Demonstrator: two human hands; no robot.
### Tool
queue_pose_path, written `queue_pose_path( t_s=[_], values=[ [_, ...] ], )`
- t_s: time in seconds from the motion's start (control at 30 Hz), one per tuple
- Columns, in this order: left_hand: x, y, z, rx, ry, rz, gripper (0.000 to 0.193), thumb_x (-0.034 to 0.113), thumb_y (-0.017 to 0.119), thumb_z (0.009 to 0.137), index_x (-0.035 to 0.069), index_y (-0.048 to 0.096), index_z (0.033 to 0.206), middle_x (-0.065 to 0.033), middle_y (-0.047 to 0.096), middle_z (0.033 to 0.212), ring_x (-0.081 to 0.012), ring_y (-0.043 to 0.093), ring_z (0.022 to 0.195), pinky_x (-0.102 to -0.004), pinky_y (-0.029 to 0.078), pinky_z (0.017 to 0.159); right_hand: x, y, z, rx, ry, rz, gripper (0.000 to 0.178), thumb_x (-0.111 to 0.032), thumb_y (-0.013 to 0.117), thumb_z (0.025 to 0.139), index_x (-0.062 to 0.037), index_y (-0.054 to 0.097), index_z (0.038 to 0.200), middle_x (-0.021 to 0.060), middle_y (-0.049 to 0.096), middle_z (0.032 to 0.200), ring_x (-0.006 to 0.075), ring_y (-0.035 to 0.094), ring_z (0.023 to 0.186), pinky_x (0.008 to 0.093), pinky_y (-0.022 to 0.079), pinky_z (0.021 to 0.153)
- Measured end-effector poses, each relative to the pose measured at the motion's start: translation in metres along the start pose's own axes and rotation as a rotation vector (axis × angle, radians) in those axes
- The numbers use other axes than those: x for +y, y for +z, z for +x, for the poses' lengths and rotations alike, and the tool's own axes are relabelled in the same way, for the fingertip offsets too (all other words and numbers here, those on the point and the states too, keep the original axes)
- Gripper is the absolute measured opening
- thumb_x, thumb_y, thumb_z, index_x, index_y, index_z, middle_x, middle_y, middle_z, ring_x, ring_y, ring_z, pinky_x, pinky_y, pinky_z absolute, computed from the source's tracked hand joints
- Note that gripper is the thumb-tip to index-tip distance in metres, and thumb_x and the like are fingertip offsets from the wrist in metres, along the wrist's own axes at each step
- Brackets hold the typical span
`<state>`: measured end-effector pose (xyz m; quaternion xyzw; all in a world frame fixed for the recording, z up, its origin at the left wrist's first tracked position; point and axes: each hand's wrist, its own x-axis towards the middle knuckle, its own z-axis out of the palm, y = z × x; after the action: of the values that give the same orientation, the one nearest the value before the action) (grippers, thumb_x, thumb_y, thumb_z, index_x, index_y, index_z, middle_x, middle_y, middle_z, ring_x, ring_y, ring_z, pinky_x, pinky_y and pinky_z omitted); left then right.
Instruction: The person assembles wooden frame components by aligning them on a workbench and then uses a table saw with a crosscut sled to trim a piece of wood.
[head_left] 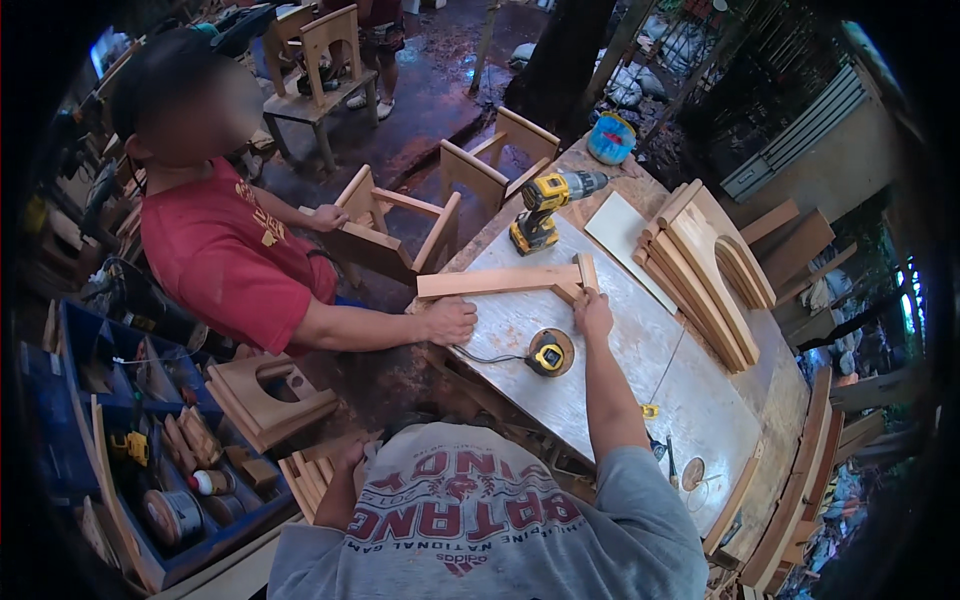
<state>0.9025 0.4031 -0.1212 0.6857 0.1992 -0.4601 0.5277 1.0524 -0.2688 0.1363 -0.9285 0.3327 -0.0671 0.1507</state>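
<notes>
On the workbench, my right hand (594, 314) is closed on the near end of a short wooden piece (586, 270). This piece meets the right end of a longer wooden board (498, 282). My left hand (352, 452) is low beside my shirt, close to a stack of wooden strips (307, 482); its fingers are mostly hidden. A yellow and black tape measure (548, 353) lies just left of my right forearm. Beyond the board stands a yellow cordless drill (545, 205).
A co-worker in a red shirt (225, 255) stands at left, one hand (450, 321) at the bench edge. Curved wooden panels (705, 270) are stacked at right. Wooden stool frames (385, 225) stand beyond. A blue compartment bin (150, 350) holds tools and offcuts at lower left.
</notes>
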Motion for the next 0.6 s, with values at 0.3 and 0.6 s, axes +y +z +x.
queue_pose_path(
  t_s=[0.3, 0.6],
  values=[
    [0.066, 0.015, 0.012, 0.118, 0.266, 0.161, 0.042, 0.033, 0.072, 0.092, -0.001, 0.076, 0.116, -0.0130, 0.076, 0.110, -0.0181, 0.068, 0.099, -0.0361, 0.055, 0.088, 0.019, -0.017, 0.014, -0.237, 0.208, 0.614, 0.037, -0.030, 0.075, 0.086, -0.0010, 0.078, 0.109, 0.0068, 0.073, 0.085, 0.0169, 0.066, 0.076, 0.0323, 0.052, 0.066],
    [0.112, 0.016, 0.039, 0.036, 0.304, 0.352, 0.041, 0.031, 0.072, 0.089, 0.007, 0.074, 0.123, -0.0151, 0.072, 0.127, -0.0269, 0.067, 0.119, -0.0381, 0.050, 0.102, -0.009, -0.038, -0.023, -0.317, 0.207, 0.901, 0.032, -0.028, 0.076, 0.088, -0.0015, 0.078, 0.106, 0.0051, 0.071, 0.085, 0.0146, 0.064, 0.073, 0.0302, 0.051, 0.064]
  ],
)
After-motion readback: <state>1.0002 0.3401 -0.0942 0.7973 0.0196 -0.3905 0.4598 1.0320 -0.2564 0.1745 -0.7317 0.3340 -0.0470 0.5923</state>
